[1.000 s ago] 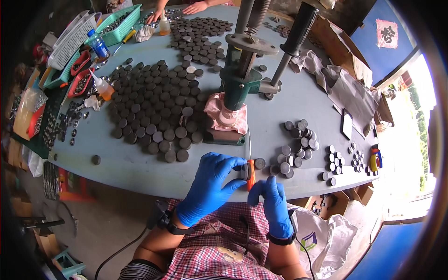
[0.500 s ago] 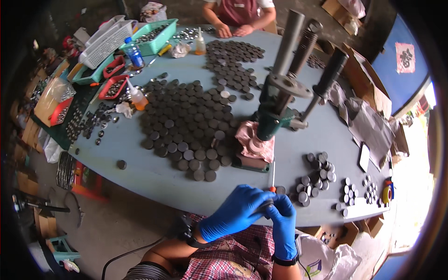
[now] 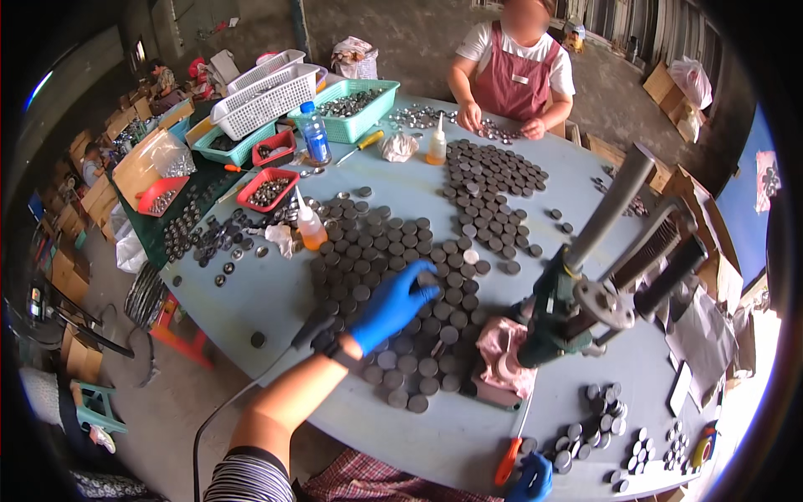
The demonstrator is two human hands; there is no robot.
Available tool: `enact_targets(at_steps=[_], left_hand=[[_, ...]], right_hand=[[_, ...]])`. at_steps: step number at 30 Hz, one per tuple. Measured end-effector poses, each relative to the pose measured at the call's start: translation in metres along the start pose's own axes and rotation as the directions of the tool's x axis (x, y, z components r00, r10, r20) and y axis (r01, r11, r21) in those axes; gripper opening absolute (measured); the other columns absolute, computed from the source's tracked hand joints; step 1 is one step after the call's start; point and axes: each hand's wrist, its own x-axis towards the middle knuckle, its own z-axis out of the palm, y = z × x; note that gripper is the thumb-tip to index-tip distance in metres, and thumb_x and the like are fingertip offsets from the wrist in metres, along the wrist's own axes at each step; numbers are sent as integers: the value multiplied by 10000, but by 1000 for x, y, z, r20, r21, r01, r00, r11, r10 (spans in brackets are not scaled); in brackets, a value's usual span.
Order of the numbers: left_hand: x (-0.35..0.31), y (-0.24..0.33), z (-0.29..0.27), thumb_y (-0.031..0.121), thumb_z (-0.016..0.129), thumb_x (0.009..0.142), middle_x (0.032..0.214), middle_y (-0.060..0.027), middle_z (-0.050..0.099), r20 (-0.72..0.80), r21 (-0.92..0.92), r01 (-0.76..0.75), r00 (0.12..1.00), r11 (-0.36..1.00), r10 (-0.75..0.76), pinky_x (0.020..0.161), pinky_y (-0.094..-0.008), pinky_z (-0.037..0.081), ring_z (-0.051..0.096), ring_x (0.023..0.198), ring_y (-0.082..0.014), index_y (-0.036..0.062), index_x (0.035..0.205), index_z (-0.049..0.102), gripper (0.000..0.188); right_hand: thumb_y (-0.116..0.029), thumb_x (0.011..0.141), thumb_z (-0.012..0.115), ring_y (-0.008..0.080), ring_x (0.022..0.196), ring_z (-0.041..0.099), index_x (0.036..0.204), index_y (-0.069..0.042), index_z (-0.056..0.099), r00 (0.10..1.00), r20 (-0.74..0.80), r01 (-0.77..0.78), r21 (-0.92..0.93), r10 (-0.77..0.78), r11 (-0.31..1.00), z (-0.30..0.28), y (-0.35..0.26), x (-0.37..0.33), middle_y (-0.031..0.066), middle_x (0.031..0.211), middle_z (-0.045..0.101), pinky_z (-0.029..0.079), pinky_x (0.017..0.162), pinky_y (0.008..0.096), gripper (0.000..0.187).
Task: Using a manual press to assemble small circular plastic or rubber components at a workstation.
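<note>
My left hand point(image 3: 391, 305), in a blue glove, reaches over the wide pile of black round discs point(image 3: 381, 251). Its thumb and fingers close round one black disc point(image 3: 427, 281). My right hand point(image 3: 531, 481), also blue-gloved, is low at the table's front edge with its fingers curled. What it holds, if anything, is too small to make out. Just left of it lies an orange-handled screwdriver point(image 3: 507, 460), its shaft pointing at the base of a green hand press point(image 3: 556, 305). A pink cloth point(image 3: 504, 347) wraps part of that base.
A person in a maroon apron point(image 3: 519, 71) works across the table. Dropper bottles point(image 3: 310, 226), a blue bottle point(image 3: 314, 134), red trays point(image 3: 268, 189) and a green basket point(image 3: 360, 109) stand at the far left. More discs point(image 3: 602, 418) lie right of the press.
My hands have parted: the left has gone forward to the disc pile, the right stays near the front edge. The view has tilted up, showing more of the person opposite.
</note>
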Motion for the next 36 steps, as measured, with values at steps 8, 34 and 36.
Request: enact_targets(at_steps=[8,34,36], left_hand=[[170,-114,3,295,742,810,860,-103,693,-205,278,147,975,949,-91,725,-370,527,670,794,-247,81,1067,629,353],[-115,121,87,48,625,856,1227,-148,588,252,-112,-382,882,917,398,1033,-393,396,546,1175,-314,12,1262,571,411],[-138,137,105,48,627,866,1230,-143,590,323,-257,-293,872,921,367,1018,-393,417,559,1159,-319,23,1262,577,399]], right_hand=[[35,932,517,224,809,638,1032,2,659,995,98,57,-244,-33,968,6,8,7,117,905,671,516,746,331,176],[-46,805,625,331,857,604,1103,-85,655,958,19,233,-635,-287,736,-58,41,158,127,955,614,496,735,404,302],[-64,799,616,328,862,600,1085,-89,667,912,138,364,-704,-386,609,-53,53,177,129,935,613,489,748,406,292]])
